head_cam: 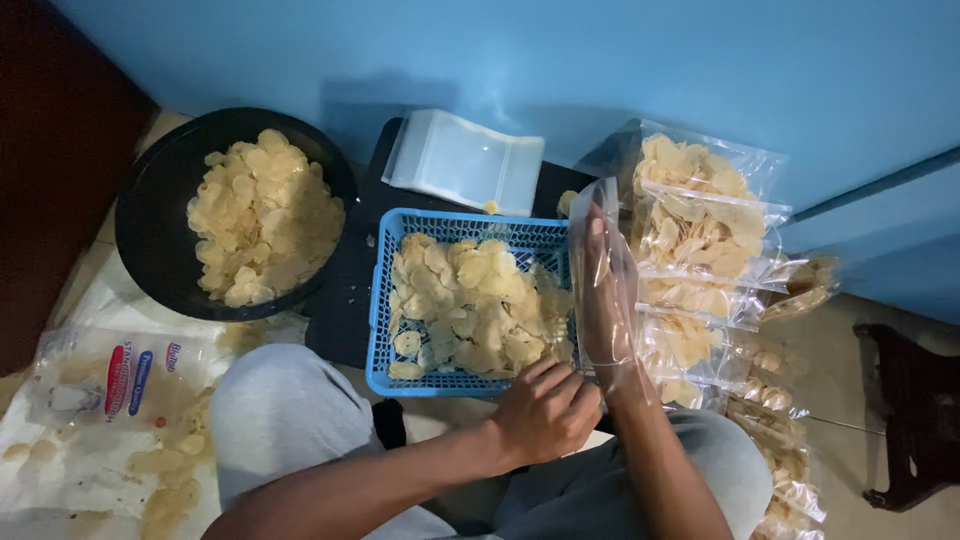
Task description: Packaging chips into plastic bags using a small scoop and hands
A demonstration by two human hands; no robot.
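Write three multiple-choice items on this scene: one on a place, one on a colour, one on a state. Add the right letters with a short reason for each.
1. Where does the black bowl of chips stand?
A. Left of the basket
B. Right of the basket
C. Inside the basket

2. What colour is the basket?
A. Red
B. Blue
C. Green

3. What is the right hand doing?
A. Resting on the knee
B. Holding the bowl
C. Pushed inside a clear bag

Key:
1 A, the bowl sits at the left, with the basket in the middle.
2 B, the basket's mesh walls and rim are blue.
3 C, a clear bag covers the right hand to the wrist, while the left hand is at the bag's mouth by the basket's near rim.
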